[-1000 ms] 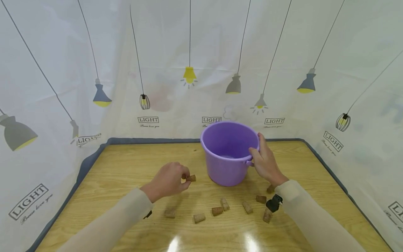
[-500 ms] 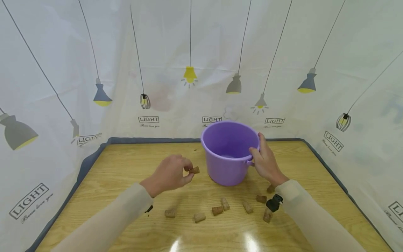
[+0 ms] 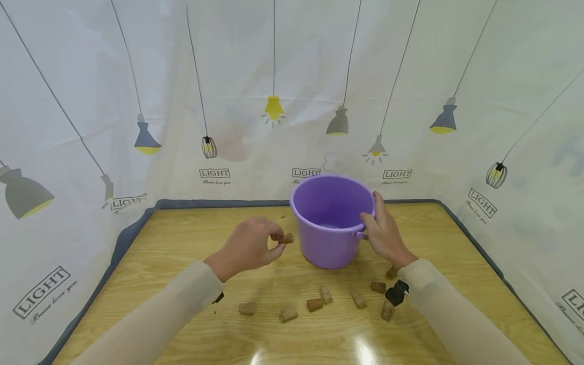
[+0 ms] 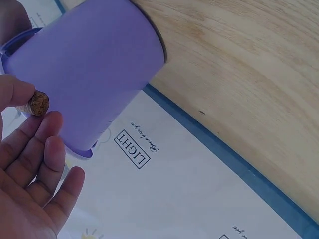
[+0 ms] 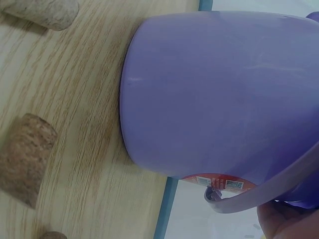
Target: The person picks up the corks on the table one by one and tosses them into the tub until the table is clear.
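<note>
A purple bucket (image 3: pixel 328 246) stands upright on the table, its mouth tipped into view and no cork showing inside. My right hand (image 3: pixel 385 233) grips its rim on the right, thumb on the near side, close to the handle's joint. In the right wrist view the handle (image 5: pixel 269 191) hangs along the bucket's side. Left of the bucket, my left hand (image 3: pixel 251 243) pinches a brown cork (image 3: pixel 286 238) between thumb and fingertips, above the table and below rim height. The left wrist view shows the end of this cork (image 4: pixel 37 103) in front of the bucket wall.
Several corks lie along the near part of the wooden table (image 3: pixel 182 243), among them a pale cork (image 3: pixel 288 315), a darker cork (image 3: pixel 314 304) and one by the right wrist (image 3: pixel 387 311). A white lamp-printed cloth (image 3: pixel 255 152) encloses the table's back and sides.
My left hand has lifted the cork off the table area and carried it up and to the right, nearer the bucket. The right hand and bucket have stayed in place.
</note>
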Motion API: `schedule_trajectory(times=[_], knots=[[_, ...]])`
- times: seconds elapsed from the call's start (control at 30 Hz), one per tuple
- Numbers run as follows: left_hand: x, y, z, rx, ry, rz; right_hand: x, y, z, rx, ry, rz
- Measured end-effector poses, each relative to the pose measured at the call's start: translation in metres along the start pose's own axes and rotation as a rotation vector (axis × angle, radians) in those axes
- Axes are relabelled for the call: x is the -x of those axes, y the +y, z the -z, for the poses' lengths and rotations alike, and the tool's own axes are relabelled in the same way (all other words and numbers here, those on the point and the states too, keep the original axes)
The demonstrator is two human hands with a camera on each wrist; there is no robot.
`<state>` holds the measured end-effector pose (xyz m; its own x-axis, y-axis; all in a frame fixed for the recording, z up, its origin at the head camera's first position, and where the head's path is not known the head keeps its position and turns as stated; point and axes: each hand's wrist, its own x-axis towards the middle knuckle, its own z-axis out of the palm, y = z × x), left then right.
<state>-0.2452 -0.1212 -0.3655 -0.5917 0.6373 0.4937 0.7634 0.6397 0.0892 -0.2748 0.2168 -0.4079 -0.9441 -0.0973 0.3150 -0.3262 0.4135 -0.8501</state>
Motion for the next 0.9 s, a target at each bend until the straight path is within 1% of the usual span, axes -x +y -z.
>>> schedule_trajectory(times=[0.2,0.47,0.7,0.9], knots=[[-0.006,0.001,0.002,-0.011,0.043,-0.024,-0.001,0.000,0.000,0.010,0.008,0.004],[-0.015,0.005,0.005,-0.022,0.055,-0.034,-0.001,0.000,0.000,0.004,0.004,0.007],[-0.022,0.006,0.005,-0.025,0.092,-0.037,-0.001,0.000,0.000,-0.004,-0.001,0.014],[-0.029,0.008,0.004,-0.030,0.092,-0.036,-0.001,0.000,0.000,0.005,0.001,0.009]])
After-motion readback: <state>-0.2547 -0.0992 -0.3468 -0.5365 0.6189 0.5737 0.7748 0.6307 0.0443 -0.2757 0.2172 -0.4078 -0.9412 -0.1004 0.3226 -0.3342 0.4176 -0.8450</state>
